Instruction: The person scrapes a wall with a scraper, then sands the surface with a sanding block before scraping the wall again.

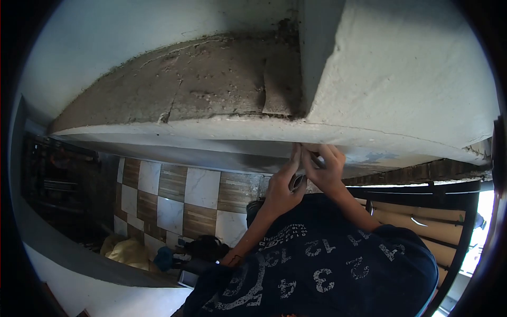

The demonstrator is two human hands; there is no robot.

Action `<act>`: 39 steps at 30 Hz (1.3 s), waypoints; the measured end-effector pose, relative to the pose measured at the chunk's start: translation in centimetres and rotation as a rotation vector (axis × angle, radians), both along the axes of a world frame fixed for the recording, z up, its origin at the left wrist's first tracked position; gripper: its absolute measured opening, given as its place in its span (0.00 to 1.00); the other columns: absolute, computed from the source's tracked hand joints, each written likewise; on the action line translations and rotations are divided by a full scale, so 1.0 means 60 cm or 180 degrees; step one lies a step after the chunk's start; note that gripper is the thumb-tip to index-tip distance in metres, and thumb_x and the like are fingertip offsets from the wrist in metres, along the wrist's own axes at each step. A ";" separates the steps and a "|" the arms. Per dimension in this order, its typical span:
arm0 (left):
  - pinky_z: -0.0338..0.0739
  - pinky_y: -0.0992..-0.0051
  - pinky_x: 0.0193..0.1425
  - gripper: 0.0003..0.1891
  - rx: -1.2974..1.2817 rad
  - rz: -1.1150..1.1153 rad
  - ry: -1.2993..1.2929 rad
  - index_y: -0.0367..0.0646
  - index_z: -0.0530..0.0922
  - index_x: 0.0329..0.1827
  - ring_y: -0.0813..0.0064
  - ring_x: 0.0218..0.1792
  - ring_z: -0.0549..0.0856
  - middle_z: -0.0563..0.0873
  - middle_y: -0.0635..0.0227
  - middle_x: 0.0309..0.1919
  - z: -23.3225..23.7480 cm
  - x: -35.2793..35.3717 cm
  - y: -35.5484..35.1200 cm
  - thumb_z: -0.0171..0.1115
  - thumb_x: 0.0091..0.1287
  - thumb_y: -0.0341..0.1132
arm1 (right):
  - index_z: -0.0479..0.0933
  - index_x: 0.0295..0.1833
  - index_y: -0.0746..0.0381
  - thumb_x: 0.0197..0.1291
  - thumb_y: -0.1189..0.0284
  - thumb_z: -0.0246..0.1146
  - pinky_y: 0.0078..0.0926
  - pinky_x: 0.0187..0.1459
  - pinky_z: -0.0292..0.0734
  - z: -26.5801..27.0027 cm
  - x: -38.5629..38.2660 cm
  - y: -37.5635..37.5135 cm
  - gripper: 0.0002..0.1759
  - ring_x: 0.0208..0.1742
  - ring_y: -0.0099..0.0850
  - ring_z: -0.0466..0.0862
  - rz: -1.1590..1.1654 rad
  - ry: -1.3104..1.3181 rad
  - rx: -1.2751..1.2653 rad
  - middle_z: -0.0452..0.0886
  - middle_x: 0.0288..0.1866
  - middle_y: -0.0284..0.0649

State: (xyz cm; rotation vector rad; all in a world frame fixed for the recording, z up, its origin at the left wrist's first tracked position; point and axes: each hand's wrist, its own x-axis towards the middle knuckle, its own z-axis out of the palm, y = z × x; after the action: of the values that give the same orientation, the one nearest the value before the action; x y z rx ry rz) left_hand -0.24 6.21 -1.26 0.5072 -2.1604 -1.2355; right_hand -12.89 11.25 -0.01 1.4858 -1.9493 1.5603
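Observation:
Both hands are raised close together against the grey wall face just under the pale ledge (pixel 227 127). My left hand (pixel 284 189) has its fingers bent and pointing up, thumb curled in, a small grey gap showing between them. Beside it, my right hand (pixel 326 166) is bent with its fingertips drawn in toward the left fingers. The fingertips of both meet or nearly meet below the ledge's edge. Something small and greyish may be between the fingers, but it is too small and shaded to name.
A dusty, cracked ledge top (pixel 206 79) and a white pillar (pixel 401 68) stand ahead. Below left lies a checkered tile floor (pixel 200 190) with a yellowish cloth or bag (pixel 128 252) and dark items. A dark barred frame (pixel 449 211) is at right.

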 end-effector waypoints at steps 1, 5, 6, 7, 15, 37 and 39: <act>0.78 0.69 0.47 0.39 0.0074 0.0019 -0.0016 0.36 0.55 0.72 0.55 0.45 0.84 0.78 0.44 0.52 -0.003 -0.001 0.001 0.59 0.54 0.24 | 0.79 0.30 0.64 0.43 0.79 0.69 0.23 0.24 0.73 -0.001 0.001 -0.004 0.07 0.21 0.31 0.80 0.0030 -0.0050 -0.0011 0.79 0.22 0.41; 0.77 0.76 0.41 0.37 0.0566 0.0208 0.0256 0.31 0.56 0.70 0.72 0.39 0.83 0.81 0.50 0.44 -0.002 0.016 -0.011 0.59 0.55 0.22 | 0.80 0.31 0.65 0.44 0.80 0.69 0.22 0.25 0.74 0.005 0.018 -0.023 0.06 0.22 0.29 0.82 0.0111 0.0106 0.0179 0.81 0.22 0.40; 0.77 0.76 0.41 0.38 0.0489 0.0027 0.0126 0.32 0.56 0.71 0.72 0.38 0.83 0.81 0.51 0.44 0.002 0.014 -0.008 0.59 0.55 0.23 | 0.80 0.31 0.65 0.44 0.80 0.69 0.22 0.25 0.74 0.003 0.012 -0.011 0.06 0.22 0.29 0.82 0.0109 0.0106 0.0166 0.81 0.22 0.40; 0.76 0.76 0.41 0.38 0.0400 -0.0153 0.0015 0.32 0.55 0.71 0.73 0.37 0.83 0.81 0.52 0.44 0.008 0.010 -0.008 0.59 0.55 0.23 | 0.79 0.31 0.65 0.44 0.79 0.69 0.22 0.24 0.73 -0.001 0.002 0.002 0.06 0.21 0.30 0.82 -0.0032 0.0046 0.0057 0.81 0.22 0.40; 0.78 0.72 0.44 0.41 0.0448 0.0005 0.0138 0.37 0.51 0.73 0.62 0.44 0.85 0.78 0.44 0.50 0.009 0.021 -0.015 0.58 0.54 0.23 | 0.78 0.29 0.65 0.44 0.79 0.68 0.26 0.23 0.71 0.008 0.018 -0.020 0.06 0.19 0.34 0.79 0.0009 0.0071 0.0022 0.78 0.20 0.41; 0.76 0.76 0.46 0.36 0.0551 0.0310 0.0542 0.30 0.61 0.68 0.73 0.45 0.82 0.80 0.50 0.49 0.011 0.022 -0.020 0.60 0.52 0.22 | 0.76 0.29 0.67 0.47 0.84 0.65 0.25 0.29 0.71 0.024 0.055 -0.042 0.05 0.23 0.32 0.77 -0.0119 -0.0132 0.0020 0.75 0.23 0.41; 0.75 0.77 0.45 0.37 0.0340 0.0220 0.0780 0.31 0.59 0.69 0.73 0.45 0.82 0.79 0.46 0.52 -0.006 0.029 -0.035 0.60 0.52 0.22 | 0.75 0.29 0.67 0.47 0.84 0.65 0.23 0.28 0.70 0.022 0.063 -0.052 0.05 0.23 0.31 0.76 -0.0034 -0.0074 -0.0043 0.74 0.22 0.41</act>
State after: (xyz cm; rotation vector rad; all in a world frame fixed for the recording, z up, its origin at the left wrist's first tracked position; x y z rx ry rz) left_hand 1.48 4.12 -1.62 0.4455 -1.8660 -1.3073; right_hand -9.13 8.10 1.31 1.4560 -1.9521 1.5903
